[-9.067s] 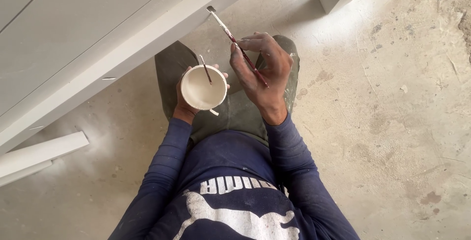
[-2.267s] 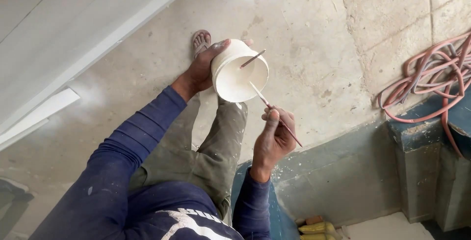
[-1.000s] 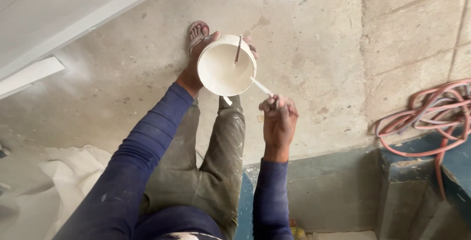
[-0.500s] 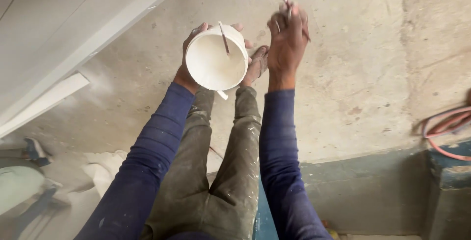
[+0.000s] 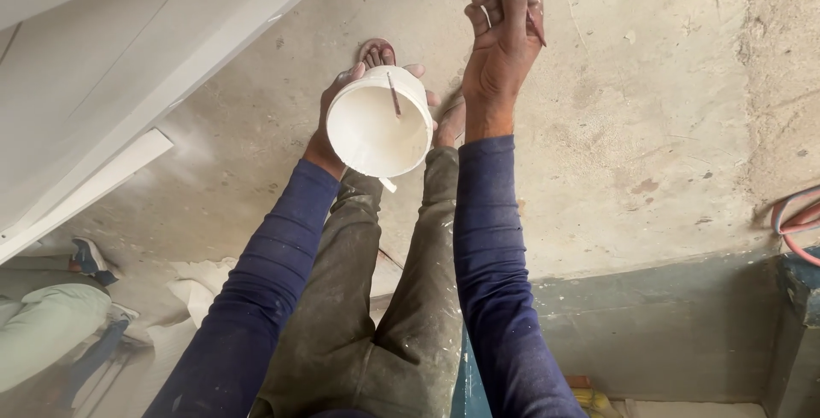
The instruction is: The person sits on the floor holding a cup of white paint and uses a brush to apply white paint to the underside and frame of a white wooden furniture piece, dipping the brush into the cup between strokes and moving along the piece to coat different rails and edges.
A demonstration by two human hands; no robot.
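My left hand (image 5: 335, 119) grips a white round tub of white paint (image 5: 378, 122) from behind, held out in front of me. A thin stick (image 5: 393, 93) leans inside the tub against its far rim. My right hand (image 5: 502, 34) is raised to the right of the tub and closed around a slim brush handle (image 5: 523, 4) whose tip runs out of the top of the view. Both arms wear dark blue sleeves. Below them are my paint-stained olive trousers (image 5: 376, 298) and sandalled feet (image 5: 376, 49).
A white panel (image 5: 128, 51) slants along the upper left above the bare concrete floor (image 5: 649, 111). A red hose (image 5: 794, 217) coils at the right edge. A grey-blue ledge (image 5: 666, 324) lies lower right. Another person's leg and shoe (image 5: 60, 298) show at lower left.
Over the last second my right hand rose with the brush from beside the tub to the top of the view. The tub stays in my left hand; the view tilted, hiding most of the hose.
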